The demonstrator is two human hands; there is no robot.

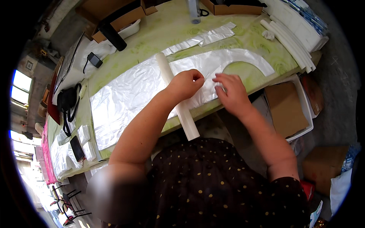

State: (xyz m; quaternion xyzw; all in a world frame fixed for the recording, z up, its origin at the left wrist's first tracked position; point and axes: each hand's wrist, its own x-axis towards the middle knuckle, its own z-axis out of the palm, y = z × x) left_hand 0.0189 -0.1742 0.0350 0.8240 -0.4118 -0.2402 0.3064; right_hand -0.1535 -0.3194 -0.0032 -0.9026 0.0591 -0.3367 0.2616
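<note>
A long sheet of shiny white plastic film lies crinkled across the table, with a curved, handle-like strip at its right end. A pale cream tube rests across the film, its near end sticking out past the table edge towards me. My left hand is over the film just right of the tube, its thumb and forefinger closed in a pinch; what is between the tips is too small to make out. A little to the right, my right hand hovers at the film's near edge, fingers half bent and the thumb apart from them.
Folded plastic strips lie beyond the film. White rolls stand along the table's right side. A clear bottle, a black cylinder, a black bag and a phone sit around it. Below right is a white bin.
</note>
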